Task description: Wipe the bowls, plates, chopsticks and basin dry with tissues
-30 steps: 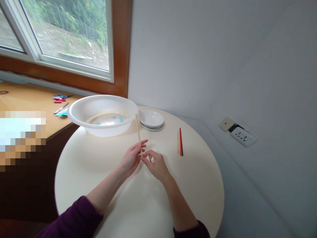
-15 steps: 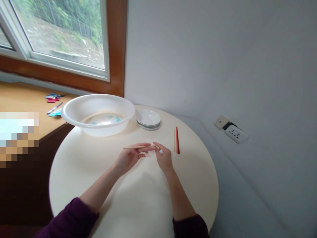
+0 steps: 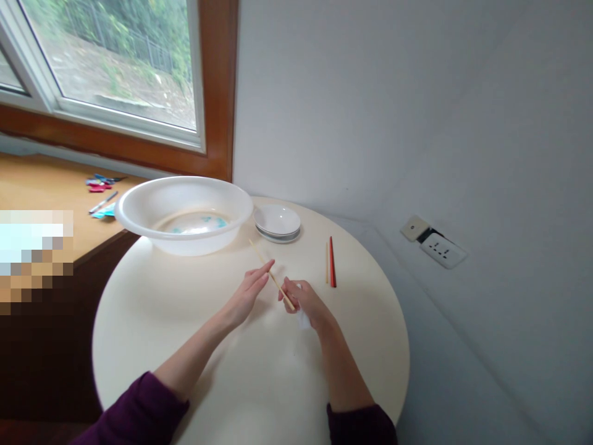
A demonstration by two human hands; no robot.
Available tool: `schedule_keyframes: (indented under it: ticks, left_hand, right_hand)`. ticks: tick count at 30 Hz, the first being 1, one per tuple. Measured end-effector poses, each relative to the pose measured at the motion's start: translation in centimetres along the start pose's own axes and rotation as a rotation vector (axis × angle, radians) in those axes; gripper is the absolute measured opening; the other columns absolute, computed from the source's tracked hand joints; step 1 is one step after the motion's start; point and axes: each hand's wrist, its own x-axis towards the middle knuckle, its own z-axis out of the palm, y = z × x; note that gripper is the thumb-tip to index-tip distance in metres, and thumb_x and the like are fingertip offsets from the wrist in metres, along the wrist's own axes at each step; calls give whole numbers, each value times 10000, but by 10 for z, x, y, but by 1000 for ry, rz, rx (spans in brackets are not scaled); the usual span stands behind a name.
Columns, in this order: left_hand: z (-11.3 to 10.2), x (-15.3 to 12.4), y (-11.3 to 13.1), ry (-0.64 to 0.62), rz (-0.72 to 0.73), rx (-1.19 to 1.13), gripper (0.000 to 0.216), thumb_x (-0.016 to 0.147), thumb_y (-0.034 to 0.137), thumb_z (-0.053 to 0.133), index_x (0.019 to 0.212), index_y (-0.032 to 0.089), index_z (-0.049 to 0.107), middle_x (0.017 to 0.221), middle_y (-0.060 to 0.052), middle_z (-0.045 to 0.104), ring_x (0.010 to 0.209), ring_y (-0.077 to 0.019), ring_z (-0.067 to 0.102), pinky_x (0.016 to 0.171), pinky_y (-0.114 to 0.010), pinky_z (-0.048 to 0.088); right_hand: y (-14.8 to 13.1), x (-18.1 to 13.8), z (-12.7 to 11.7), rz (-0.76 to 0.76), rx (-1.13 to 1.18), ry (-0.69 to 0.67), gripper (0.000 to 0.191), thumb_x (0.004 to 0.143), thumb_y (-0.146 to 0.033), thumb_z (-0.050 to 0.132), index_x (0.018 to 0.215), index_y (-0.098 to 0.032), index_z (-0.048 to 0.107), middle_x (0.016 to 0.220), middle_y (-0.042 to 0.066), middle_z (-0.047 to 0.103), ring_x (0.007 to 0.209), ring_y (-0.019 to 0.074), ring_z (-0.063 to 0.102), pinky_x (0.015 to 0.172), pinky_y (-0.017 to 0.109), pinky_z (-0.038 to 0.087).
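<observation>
A thin pale wooden chopstick [image 3: 271, 275] slants over the middle of the round cream table [image 3: 194, 321], its far tip pointing towards the basin. My right hand [image 3: 308, 306] is closed round its near end and also holds a small white wad [image 3: 303, 319]. My left hand [image 3: 248, 293] has its fingers stretched out, fingertips against the stick's middle. A red chopstick [image 3: 332, 261] and a pale one [image 3: 327, 262] lie side by side on the table just right of my hands.
A large white plastic basin [image 3: 183, 213] with a little water stands at the table's back left. Small stacked white dishes [image 3: 277, 222] sit beside it. A wooden windowsill [image 3: 55, 185] holds scissors and a pen. A wall socket [image 3: 442, 250] is at right.
The chopstick stood upright, then lay level pointing left; now it slants with its tip towards the basin. My right hand has drawn back nearer to me, and my left fingers have straightened.
</observation>
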Motion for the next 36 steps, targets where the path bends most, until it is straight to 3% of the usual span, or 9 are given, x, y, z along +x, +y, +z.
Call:
schedule_keyframes:
  ticks: [4, 8, 11, 17, 21, 24, 27, 32, 36]
  left_hand:
    - [0, 0, 1, 25, -15, 38, 540, 862, 424, 331, 1337, 173, 383, 1368, -77, 425, 1271, -209, 315, 1076, -375, 184]
    - [4, 2, -4, 1, 20, 23, 634, 801, 474, 470, 1354, 189, 350, 1337, -116, 456, 1209, -241, 401, 1026, -408, 273]
    - [8, 3, -6, -57, 85, -28, 680, 768, 449, 545, 1363, 211, 318, 1310, -133, 489, 1132, -232, 490, 961, -403, 357]
    - [8, 3, 0, -193, 96, -193, 577, 809, 382, 517, 1319, 174, 348, 975, -101, 686, 909, -203, 620, 847, -370, 447]
    - [6, 1, 4, -154, 112, -110, 500, 801, 310, 517, 1270, 173, 415, 833, -48, 681, 789, -161, 616, 806, -334, 455]
    - [7, 1, 3, -130, 136, -31, 502, 778, 238, 493, 1272, 179, 427, 741, -10, 630, 740, -143, 592, 772, -312, 457]
    - [10, 0, 0, -117, 102, 10, 499, 757, 210, 470, 1252, 153, 450, 704, -5, 594, 723, -145, 586, 735, -301, 461]
    - [17, 1, -3, -108, 65, 107, 223, 743, 255, 477, 891, 152, 609, 637, -6, 577, 653, -147, 551, 653, -280, 437]
    - [19, 0, -3, -76, 55, 177, 177, 729, 307, 489, 606, 180, 505, 616, -10, 572, 604, -141, 502, 611, -277, 405]
  right_hand:
    - [-3, -5, -1, 18, -7, -183, 311, 701, -443, 594, 599, -151, 560, 414, -93, 300, 400, 47, 226, 432, 223, 172]
    - [1, -2, -1, -6, 11, -95, 300, 700, -439, 597, 605, -160, 542, 413, -93, 313, 402, 52, 242, 437, 232, 185]
    - [2, 0, 0, -28, 125, -121, 309, 704, -451, 602, 612, -169, 514, 407, -102, 292, 397, 53, 226, 437, 239, 180]
    - [1, -1, 1, -71, 245, -182, 310, 712, -422, 615, 583, -174, 480, 383, -115, 259, 375, 43, 189, 440, 249, 146]
    - [2, -1, -5, -90, 233, -141, 274, 716, -408, 602, 614, -163, 534, 385, -113, 259, 378, 45, 192, 446, 248, 151]
    - [1, -1, -14, -110, 259, -1, 262, 697, -409, 593, 612, -166, 543, 379, -125, 215, 372, 42, 140, 434, 239, 148]
    - [0, 1, -27, -189, 271, 266, 276, 706, -427, 531, 561, -204, 457, 382, -125, 174, 364, 57, 134, 419, 235, 181]
    - [6, 6, -53, -145, -389, 1029, 300, 784, -403, 385, 566, -213, 462, 410, -66, 310, 412, 113, 330, 474, 250, 301]
    - [15, 11, -65, -37, -662, 1183, 257, 772, -324, 419, 603, -184, 553, 558, 19, 518, 567, 154, 459, 551, 257, 313]
